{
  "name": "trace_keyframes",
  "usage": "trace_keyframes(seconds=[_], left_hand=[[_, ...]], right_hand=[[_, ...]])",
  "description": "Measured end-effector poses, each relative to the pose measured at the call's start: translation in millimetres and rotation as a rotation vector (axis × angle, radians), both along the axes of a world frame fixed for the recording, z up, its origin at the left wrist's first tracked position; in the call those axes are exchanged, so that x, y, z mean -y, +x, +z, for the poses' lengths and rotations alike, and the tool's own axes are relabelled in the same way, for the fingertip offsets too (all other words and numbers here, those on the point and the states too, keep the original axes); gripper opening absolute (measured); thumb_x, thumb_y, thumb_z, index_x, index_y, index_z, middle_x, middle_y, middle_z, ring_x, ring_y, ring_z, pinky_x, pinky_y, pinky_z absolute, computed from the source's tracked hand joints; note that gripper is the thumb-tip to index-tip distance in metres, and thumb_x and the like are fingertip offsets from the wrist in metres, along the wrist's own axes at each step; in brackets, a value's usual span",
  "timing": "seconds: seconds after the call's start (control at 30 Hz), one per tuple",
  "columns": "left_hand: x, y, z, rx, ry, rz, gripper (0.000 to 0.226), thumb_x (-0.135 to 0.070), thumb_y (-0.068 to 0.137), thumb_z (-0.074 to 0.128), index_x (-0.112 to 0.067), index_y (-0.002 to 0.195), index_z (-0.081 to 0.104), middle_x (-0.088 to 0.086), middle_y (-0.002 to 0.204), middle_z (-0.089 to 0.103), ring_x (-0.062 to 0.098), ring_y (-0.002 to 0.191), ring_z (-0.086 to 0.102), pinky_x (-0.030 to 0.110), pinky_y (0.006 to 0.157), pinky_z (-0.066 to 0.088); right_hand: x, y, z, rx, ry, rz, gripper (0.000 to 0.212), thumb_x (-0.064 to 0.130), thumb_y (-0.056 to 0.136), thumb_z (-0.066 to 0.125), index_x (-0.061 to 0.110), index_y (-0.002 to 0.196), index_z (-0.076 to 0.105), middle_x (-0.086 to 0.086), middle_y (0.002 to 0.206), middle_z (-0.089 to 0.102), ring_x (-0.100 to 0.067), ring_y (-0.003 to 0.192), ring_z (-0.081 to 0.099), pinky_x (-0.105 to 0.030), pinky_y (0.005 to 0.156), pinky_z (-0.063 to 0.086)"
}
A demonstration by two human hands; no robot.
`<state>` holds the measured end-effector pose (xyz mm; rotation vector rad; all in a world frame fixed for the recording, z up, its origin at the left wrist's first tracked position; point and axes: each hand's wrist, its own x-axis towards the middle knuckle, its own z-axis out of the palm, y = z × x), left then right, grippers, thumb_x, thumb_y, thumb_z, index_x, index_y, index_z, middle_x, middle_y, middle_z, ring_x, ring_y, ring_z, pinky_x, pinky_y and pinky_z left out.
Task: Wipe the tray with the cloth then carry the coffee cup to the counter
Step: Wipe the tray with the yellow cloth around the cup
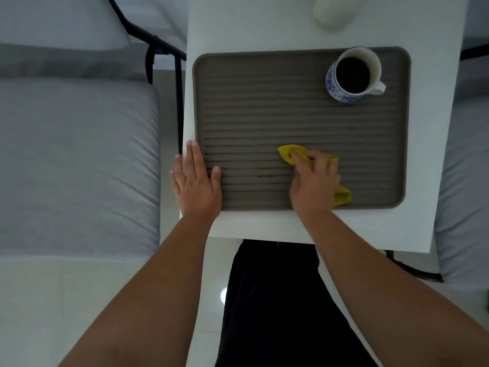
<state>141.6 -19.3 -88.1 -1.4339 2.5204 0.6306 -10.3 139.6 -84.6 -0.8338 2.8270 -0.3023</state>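
A grey ribbed tray (264,107) lies on a small white table (428,154). In the tray's far right corner stands a blue-and-white coffee cup (353,75) full of dark coffee, its handle pointing right. My right hand (315,181) grips a crumpled yellow cloth (289,152) and holds it down on the near middle of the tray. Flat on the tray's near left edge rests my left hand (197,178), fingers straight, thumb on the ribs. A small dark streak shows on the ribs between the two hands.
A pale rounded object (334,11) stands on the table beyond the tray. Grey cushioned seats (79,160) with black metal frames flank the table on both sides. White tiled floor lies below, and my dark trousers (272,300) are under the table's near edge.
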Motion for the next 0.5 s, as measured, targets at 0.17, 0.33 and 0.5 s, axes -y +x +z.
trace_keyframes(seconds=[0.17,0.33,0.5], left_hand=[[-1,-2,4,0.011,-0.003,0.011,0.063,-0.047,0.101,0.022,-0.026,0.153,-0.007,-0.007,0.163,0.0,0.025,0.149,-0.002,0.046,0.119,0.0],[2,1,6,0.088,-0.001,-0.032,0.064,-0.049,0.1,0.018,-0.028,0.152,-0.013,-0.011,0.162,-0.005,0.025,0.149,-0.005,0.047,0.12,-0.004],[5,2,6,0.135,-0.012,-0.084,0.065,-0.051,0.099,0.015,-0.027,0.15,-0.018,-0.01,0.162,-0.009,0.026,0.149,-0.007,0.047,0.12,-0.004]], right_hand=[[47,52,-7,-0.027,-0.031,0.384,0.051,0.019,0.072,0.052,0.024,0.122,0.063,-0.008,0.118,0.062,-0.03,0.095,0.044,-0.037,0.075,0.041],[25,35,-5,-0.011,0.012,0.35,0.05,0.019,0.072,0.054,0.023,0.121,0.064,-0.009,0.118,0.064,-0.034,0.091,0.055,-0.038,0.071,0.045],[-61,-25,-7,-0.051,0.024,0.136,0.047,0.015,0.077,0.05,0.015,0.121,0.063,-0.022,0.12,0.059,-0.044,0.094,0.056,-0.047,0.084,0.046]])
